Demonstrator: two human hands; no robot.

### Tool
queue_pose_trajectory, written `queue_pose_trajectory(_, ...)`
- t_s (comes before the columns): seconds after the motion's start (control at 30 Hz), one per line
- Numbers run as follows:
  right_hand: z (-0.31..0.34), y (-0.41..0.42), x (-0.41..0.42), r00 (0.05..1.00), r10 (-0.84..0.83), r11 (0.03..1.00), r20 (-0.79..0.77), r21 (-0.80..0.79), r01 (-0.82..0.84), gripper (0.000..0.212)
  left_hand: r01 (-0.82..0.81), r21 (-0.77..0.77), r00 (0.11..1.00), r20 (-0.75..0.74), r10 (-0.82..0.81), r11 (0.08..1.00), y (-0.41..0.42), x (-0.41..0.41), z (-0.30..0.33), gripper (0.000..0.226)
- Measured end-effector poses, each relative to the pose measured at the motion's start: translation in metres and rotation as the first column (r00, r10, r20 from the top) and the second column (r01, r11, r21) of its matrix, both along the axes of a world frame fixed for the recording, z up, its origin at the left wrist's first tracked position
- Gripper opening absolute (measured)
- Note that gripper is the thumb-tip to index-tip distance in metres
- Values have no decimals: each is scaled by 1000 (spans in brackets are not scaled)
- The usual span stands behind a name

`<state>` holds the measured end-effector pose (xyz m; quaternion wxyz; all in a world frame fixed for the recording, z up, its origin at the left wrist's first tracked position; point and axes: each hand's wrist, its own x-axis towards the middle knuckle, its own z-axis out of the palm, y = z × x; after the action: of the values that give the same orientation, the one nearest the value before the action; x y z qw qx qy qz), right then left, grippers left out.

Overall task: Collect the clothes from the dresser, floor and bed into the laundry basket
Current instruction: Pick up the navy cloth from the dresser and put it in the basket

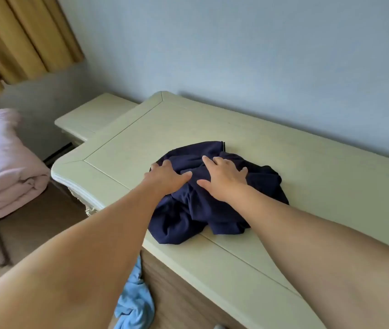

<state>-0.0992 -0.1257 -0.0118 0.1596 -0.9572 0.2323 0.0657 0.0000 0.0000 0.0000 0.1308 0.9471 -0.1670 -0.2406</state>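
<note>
While both hands press flat on the navy garment (215,200), neither has closed a grip: the left hand (167,178) and right hand (224,179) lie spread, fingers open on the cloth. It sits crumpled on the dresser (307,186), its front fold near the edge. If they gather only the top folds, a loose end could trail and slip off. A blue cloth (134,300) lies on the floor below. The heap's long axis runs from near-left to far-right; no clear front shows.
</note>
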Motion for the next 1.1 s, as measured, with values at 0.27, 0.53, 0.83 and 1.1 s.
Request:
queue_pose_trajectory(0.27, -23, -13, 12, 917, -366, 924, -157, 52, 378, 125, -199, 82, 947, -241, 213, 977, -5, 20, -26, 130)
queue_pose_trajectory(0.53, -56, -17, 15, 774, -563, 717, -290, 294, 632, 151, -447, -135, 821, -454, 346, 884, -14, 28, -47, 140)
queue_pose_trajectory(0.83, -56, -14, 38, 791, -609, 438, -67, 803, 405, 126, -635, -247, 561, -799, 218, 732, -34, 31, -36, 130)
queue_pose_trajectory(1.1, -13, -10, 60, 672, -637, 542, 377, 839, 43, 79, -666, -635, 693, -721, 8, 392, -45, 58, -7, 72)
